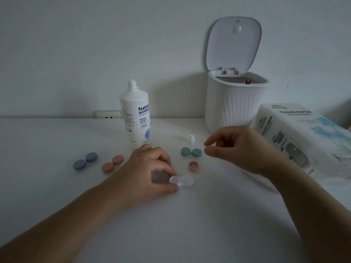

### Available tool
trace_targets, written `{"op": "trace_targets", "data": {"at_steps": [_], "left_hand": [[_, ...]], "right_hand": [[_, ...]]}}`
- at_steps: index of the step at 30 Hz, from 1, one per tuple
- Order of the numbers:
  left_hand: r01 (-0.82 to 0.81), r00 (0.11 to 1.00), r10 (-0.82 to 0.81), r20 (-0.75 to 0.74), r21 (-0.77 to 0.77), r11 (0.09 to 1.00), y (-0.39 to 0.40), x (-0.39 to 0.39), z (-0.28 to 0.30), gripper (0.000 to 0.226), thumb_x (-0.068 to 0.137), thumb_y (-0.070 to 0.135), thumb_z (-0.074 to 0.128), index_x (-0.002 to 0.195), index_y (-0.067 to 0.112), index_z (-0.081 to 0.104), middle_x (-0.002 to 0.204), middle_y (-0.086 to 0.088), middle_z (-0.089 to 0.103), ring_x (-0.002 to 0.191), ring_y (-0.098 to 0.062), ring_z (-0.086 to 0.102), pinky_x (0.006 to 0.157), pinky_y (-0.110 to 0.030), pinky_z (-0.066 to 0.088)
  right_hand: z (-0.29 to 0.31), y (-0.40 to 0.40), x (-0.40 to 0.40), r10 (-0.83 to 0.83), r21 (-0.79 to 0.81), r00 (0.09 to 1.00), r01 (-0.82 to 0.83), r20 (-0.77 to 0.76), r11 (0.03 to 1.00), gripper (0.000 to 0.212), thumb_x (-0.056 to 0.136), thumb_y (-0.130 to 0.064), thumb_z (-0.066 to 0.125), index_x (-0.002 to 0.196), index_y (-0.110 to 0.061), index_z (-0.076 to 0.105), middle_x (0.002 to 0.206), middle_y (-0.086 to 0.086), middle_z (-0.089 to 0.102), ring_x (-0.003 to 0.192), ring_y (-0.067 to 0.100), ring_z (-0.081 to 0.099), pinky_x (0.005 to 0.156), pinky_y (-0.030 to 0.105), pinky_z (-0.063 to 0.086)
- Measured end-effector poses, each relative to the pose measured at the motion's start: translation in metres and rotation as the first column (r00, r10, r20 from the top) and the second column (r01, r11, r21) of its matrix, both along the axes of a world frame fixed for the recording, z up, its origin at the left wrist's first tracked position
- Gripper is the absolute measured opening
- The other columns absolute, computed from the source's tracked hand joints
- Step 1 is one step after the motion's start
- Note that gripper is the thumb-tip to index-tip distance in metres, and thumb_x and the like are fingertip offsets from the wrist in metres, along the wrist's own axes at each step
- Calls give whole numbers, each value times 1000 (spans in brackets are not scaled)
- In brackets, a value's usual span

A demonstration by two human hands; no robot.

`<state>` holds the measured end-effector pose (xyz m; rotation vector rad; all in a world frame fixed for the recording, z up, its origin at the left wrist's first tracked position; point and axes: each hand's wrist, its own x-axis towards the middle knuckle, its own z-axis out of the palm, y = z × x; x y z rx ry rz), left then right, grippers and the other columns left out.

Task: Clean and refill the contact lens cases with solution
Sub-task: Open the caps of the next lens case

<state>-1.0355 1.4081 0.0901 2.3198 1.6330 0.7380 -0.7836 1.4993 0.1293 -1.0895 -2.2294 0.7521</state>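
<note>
My left hand (152, 168) pinches the left end of a clear white lens case (185, 181) lying on the table, both cups uncapped. A loose pink cap (193, 166) sits just behind it. My right hand (237, 147) hovers above the table to the right of a green capped case (191, 152), fingers apart and holding nothing. A pink capped case (113, 164) and a blue capped case (85, 161) lie to the left. The white solution bottle (135, 114) stands uncapped behind my left hand; its cap (190, 139) lies beside it.
A white ribbed bin (235, 103) with its lid up stands at the back right. A tissue paper box (303, 137) lies at the right edge. A wall socket (108, 114) is behind the table's far edge.
</note>
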Motion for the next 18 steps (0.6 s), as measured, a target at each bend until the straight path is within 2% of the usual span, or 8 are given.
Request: {"op": "trace_targets", "data": {"at_steps": [3, 6, 8, 12, 14, 18], "left_hand": [[2, 1000, -2, 1, 2, 1000, 1, -1, -1, 13, 75, 47, 83, 84, 41, 77, 99, 25, 58, 104, -2, 45, 88, -6, 27], [7, 1000, -7, 1, 3, 1000, 2, -1, -1, 14, 75, 47, 83, 85, 41, 76, 99, 25, 58, 104, -1, 45, 89, -6, 28], [1, 1000, -1, 15, 3, 1000, 3, -2, -3, 15, 75, 47, 84, 85, 40, 77, 99, 25, 58, 104, -2, 46, 90, -8, 29], [-10, 999, 10, 33, 7, 1000, 4, -2, -5, 15, 73, 46, 84, 83, 39, 76, 98, 25, 58, 103, -2, 48, 90, -10, 31], [-14, 999, 13, 43, 14, 1000, 5, -2, -6, 15, 73, 46, 85, 82, 39, 76, 98, 24, 59, 103, -3, 48, 89, -10, 31], [-22, 998, 21, 58, 17, 1000, 4, -2, -7, 15, 72, 43, 86, 81, 39, 75, 97, 23, 60, 103, -3, 49, 89, -12, 31]], "right_hand": [[16, 0, 23, -154, 152, 961, 121, 231, 981, 11, 81, -46, 73, 87, -37, 71, 64, -18, 65, 54, -5, 57, 52, 10, 43], [21, -6, 45, -284, 245, 801, 176, 527, 953, 27, 82, -53, 71, 104, -37, 71, 77, -19, 64, 72, -5, 59, 75, 19, 47], [18, -14, 54, -327, 271, 709, 196, 625, 943, 39, 81, -60, 69, 114, -38, 67, 89, -23, 60, 85, -1, 57, 89, 25, 47], [7, -26, 61, -312, 230, 616, 212, 723, 950, 49, 83, -64, 63, 123, -36, 63, 115, -15, 61, 106, 8, 56, 97, 28, 45], [0, -28, 61, -323, 260, 614, 193, 720, 946, 40, 88, -59, 60, 117, -32, 65, 112, -12, 62, 100, 10, 58, 92, 29, 49], [-14, -28, 61, -389, 343, 697, 214, 602, 915, 23, 95, -40, 54, 93, -25, 71, 90, -11, 61, 79, 9, 59, 72, 29, 54]]}}
